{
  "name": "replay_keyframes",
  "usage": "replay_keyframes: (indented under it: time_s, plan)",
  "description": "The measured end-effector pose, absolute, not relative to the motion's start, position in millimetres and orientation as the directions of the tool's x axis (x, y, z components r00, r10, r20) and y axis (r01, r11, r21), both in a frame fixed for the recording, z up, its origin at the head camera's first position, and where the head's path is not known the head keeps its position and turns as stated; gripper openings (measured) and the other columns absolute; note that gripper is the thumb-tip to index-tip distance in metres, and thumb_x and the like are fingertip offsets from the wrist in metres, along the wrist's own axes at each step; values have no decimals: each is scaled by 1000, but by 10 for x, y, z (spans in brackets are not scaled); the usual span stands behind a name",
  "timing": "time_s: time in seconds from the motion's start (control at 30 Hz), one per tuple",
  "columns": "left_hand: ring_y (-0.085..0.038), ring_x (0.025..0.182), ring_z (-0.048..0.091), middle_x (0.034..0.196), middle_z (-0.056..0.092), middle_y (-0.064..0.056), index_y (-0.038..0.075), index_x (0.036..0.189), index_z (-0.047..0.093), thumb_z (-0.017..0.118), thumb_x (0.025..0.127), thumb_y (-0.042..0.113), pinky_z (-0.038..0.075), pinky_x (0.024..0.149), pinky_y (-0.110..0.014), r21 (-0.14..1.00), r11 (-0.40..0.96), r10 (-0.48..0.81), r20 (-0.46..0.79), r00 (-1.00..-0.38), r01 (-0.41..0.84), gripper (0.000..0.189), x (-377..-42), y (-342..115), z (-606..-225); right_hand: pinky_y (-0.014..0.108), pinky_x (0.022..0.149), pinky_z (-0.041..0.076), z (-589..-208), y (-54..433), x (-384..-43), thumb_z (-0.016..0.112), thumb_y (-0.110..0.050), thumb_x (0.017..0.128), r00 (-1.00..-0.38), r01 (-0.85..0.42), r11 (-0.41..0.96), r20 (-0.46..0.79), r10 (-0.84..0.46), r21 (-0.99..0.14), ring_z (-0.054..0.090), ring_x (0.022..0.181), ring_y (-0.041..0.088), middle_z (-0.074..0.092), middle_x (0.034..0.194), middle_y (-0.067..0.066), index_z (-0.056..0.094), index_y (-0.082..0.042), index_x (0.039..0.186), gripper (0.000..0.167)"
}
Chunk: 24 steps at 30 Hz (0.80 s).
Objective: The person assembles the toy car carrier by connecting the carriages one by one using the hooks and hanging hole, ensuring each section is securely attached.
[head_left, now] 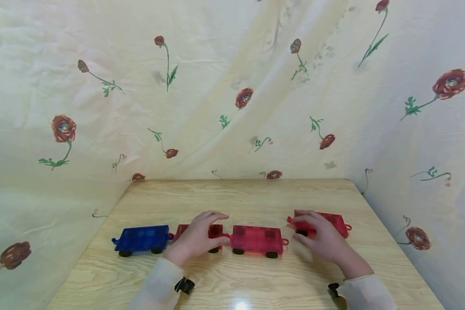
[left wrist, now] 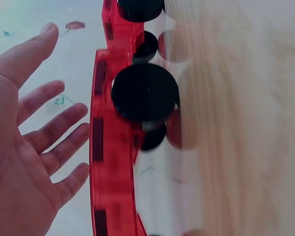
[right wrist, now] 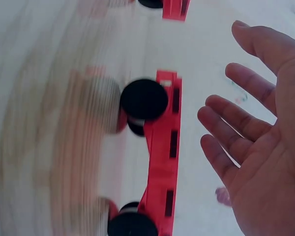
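Note:
A blue toy wagon [head_left: 141, 238], a red toy wagon [head_left: 215, 231] and a pink-red toy wagon [head_left: 257, 239] stand hitched in a row on black wheels. My left hand [head_left: 195, 239] hovers over the red one and hides part of it, fingers spread and apart from the wagon in the left wrist view. Further right stands another red toy wagon [head_left: 336, 221], separated by a gap from the row. Over its left end is my right hand [head_left: 321, 237], its fingers loosely extended; in the right wrist view they do not touch the wagon [right wrist: 163, 157].
The wagons stand on a light wood-grain table [head_left: 232, 198]. Flower-printed cloth [head_left: 201, 86] hangs behind the table and along both sides. Dark camera mounts [head_left: 184, 286] sit at the wrists. Light glares on the table's near part.

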<state>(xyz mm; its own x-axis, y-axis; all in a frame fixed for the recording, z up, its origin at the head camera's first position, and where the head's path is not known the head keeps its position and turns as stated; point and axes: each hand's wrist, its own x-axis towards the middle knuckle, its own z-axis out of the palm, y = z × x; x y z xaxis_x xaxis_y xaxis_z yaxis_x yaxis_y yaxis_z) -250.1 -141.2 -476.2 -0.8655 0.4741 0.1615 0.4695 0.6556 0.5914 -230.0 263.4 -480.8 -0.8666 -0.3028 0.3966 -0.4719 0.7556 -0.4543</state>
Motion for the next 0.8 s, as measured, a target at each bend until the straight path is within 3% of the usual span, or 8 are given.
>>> replay_keyframes:
  time_s: [0.43, 0.8]
  plan:
    - [-19, 139, 47, 147, 52, 16, 39, 149, 55, 73, 93, 60, 46, 110, -50, 562, 626, 570, 143, -809, 540, 63, -2630, -977, -4783, 75, 102, 41, -4832, 3002, -2356, 88, -27, 89, -944, -305, 809, 272, -186, -503, 45, 137, 50, 50, 152, 18, 67, -13, 137, 54]
    - [-20, 139, 47, 147, 52, 12, 33, 151, 55, 77, 89, 61, 45, 112, -48, 484, 645, 635, 92, -767, 591, 72, -2612, -553, -4842, 73, 105, 41, -4838, 3108, -2363, 89, -36, 86, -955, -273, 826, 246, -168, -493, 42, 138, 54, 46, 153, 24, 65, -10, 139, 63]
